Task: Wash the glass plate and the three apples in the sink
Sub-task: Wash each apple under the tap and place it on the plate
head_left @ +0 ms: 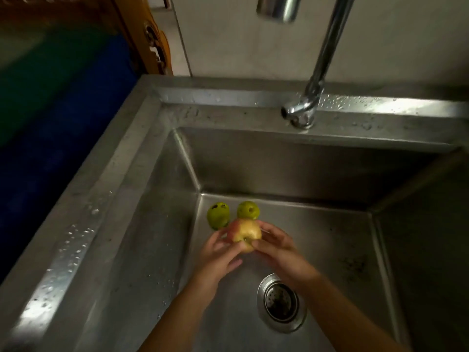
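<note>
Both forearms come in from the bottom edge and meet over the floor of the stainless steel sink [157,224], just past the round drain strainer [280,302]. Left hand [218,260] and right hand [279,250] are clamped together on one yellow-red apple [245,235], fingers wrapped round its sides, with the thumbs meeting near its dimple on the side facing the camera. It's held up off the sink floor, on the far side of the drain strainer.

Two green apples [217,215] [248,210] sit on the sink floor beyond the held one, close to the back-left corner of the basin, side by side. Each has a couple of dark spots on top. The right one looks like it's touching or just behind the held apple, hard to say from this angle.

Further back from the strainer, a chrome faucet [304,107] is mounted on the rear ledge, its neck rising up out of frame and its spout end [278,7] hanging at the top edge. Water droplets dot the ledge and the left rim. Can't spot the glass plate anywhere in view.
</note>
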`<state>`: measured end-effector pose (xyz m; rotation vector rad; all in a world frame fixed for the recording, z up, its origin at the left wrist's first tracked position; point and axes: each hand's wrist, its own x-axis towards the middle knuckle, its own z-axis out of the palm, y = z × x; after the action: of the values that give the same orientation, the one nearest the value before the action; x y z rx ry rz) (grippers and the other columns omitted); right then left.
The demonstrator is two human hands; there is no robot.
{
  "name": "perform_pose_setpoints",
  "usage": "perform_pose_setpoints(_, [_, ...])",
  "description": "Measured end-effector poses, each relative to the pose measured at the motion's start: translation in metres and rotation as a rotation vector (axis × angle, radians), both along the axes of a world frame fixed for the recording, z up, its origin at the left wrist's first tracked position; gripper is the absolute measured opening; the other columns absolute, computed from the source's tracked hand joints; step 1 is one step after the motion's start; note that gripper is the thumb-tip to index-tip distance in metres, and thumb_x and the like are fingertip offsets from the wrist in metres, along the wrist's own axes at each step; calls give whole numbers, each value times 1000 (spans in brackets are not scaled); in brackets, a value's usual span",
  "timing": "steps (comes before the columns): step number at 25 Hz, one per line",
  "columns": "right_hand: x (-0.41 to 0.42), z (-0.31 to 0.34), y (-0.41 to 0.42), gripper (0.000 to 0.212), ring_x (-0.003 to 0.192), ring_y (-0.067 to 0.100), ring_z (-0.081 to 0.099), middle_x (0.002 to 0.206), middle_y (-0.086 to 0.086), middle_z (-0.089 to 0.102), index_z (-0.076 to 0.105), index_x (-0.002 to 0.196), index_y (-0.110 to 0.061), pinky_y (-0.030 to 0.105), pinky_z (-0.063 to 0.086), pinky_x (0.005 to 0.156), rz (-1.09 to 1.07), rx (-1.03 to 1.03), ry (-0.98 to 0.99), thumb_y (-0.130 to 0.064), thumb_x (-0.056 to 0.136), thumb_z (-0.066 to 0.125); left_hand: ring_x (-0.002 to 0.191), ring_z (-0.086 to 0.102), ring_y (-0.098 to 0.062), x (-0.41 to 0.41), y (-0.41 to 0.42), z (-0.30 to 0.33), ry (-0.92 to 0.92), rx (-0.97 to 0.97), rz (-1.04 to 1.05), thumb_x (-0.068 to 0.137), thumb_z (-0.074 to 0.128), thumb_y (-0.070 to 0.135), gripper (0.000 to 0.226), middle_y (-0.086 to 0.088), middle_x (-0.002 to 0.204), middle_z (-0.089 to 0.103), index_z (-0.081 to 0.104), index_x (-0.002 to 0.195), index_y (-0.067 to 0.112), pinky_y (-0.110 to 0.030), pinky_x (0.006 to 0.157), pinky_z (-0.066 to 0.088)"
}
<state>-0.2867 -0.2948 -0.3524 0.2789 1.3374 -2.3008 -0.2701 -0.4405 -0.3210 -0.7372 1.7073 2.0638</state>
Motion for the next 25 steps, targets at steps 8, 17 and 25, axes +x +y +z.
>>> perform_pose_setpoints(8, [-23, 126, 29, 42, 120, 19, 49, 137, 12, 51, 45, 129, -11, 30, 31, 102, -70, 64, -27, -16, 87, 42, 80, 69, -7, 11, 2, 102, 209, -9, -17, 72, 69, -4, 43, 5, 84, 75, 59, 107, 17, -22, 66, 57])
perform_pose_setpoints(17, [-91, 233, 45, 39, 105, 26, 55, 123, 17, 56, 43, 125, 2, 35, 38, 100, -148, 16, -232, -11, 90, 31, 104, 64, -27, 10, 4, 163, 318, -192, 14, 45, 76, 27, 59, -11, 108, 68, 62, 102, 20, -51, 92, 50])
perform_pose_setpoints(25, [-46, 237, 39, 45, 113, 12, 57, 133, 2, 53, 45, 130, -27, 31, 48, 92, 197, 421, 303, -22, 87, 56, 89, 70, -9, 7, 8, 165, 265, 147, 34, 72, 72, 18, 29, -3, 100, 70, 65, 101, 18, -24, 70, 57])
